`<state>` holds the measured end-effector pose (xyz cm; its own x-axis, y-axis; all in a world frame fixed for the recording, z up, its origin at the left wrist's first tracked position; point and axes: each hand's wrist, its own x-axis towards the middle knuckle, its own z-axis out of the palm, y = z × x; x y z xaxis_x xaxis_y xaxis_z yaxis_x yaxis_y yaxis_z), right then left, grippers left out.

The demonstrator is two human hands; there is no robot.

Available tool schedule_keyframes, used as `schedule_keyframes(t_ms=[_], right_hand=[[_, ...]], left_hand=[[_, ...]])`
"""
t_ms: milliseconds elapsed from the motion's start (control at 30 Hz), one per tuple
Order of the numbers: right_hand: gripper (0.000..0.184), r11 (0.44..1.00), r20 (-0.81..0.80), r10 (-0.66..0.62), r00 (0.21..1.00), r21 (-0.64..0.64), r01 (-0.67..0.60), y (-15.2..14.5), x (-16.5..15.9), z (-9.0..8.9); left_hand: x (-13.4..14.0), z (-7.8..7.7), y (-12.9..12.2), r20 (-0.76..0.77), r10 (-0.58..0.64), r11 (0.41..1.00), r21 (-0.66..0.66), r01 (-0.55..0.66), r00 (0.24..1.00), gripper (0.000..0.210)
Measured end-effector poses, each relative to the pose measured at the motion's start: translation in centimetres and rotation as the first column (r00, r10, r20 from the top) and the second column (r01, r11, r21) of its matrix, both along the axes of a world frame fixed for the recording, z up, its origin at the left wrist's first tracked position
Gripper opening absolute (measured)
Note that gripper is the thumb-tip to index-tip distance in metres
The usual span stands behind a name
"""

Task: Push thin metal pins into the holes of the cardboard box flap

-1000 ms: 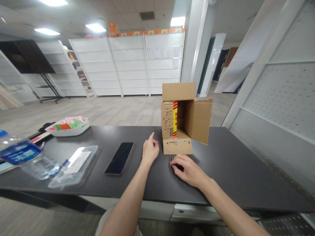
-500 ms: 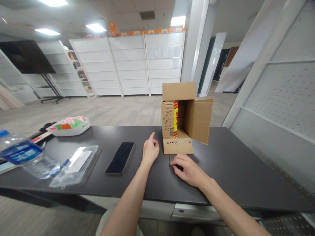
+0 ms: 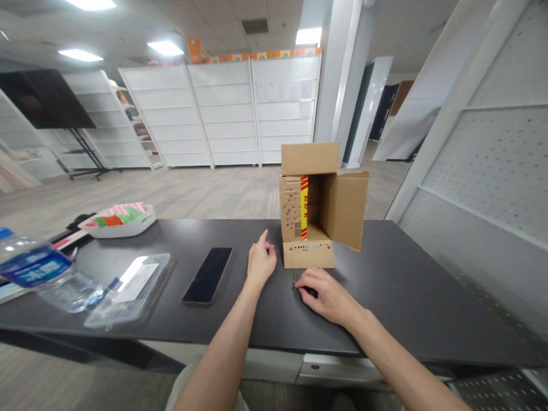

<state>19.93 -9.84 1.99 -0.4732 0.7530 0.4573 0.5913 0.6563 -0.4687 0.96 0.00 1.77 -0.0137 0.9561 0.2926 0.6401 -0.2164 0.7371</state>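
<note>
My right hand (image 3: 322,290) rests on the dark table with its fingers curled. Its thumb and fingertips close on a fork (image 3: 295,278); only thin metal tines show, pointing at the box, and the rest is hidden under the hand. My left hand (image 3: 261,258) lies on the table left of the box, index finger stretched forward, the other fingers loosely bent, nothing visible in it. Just beyond both hands stands an open cardboard box (image 3: 292,208) with its opening facing me. Small round metallic spots dot its left front flap and its lower flap (image 3: 308,260).
Left of my left hand lies a black phone (image 3: 208,275). Farther left are a clear plastic case (image 3: 132,291), a water bottle (image 3: 47,271) on its side and a white basket (image 3: 124,229) with coloured cloth. A perforated panel (image 3: 505,165) borders the right side.
The view has shifted very slightly. Both hands, the fork and the box keep their places.
</note>
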Motion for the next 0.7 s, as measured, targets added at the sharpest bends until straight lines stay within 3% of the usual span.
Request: schedule_keyframes(t_ms=[700], right_hand=[[0.017,1.000,0.010,0.002,1.000,-0.026,-0.002,0.02,-0.03,-0.11]], left_hand=[[0.00,-0.22,0.20,-0.017,0.002,1.000,0.013,-0.002,1.000,0.058]])
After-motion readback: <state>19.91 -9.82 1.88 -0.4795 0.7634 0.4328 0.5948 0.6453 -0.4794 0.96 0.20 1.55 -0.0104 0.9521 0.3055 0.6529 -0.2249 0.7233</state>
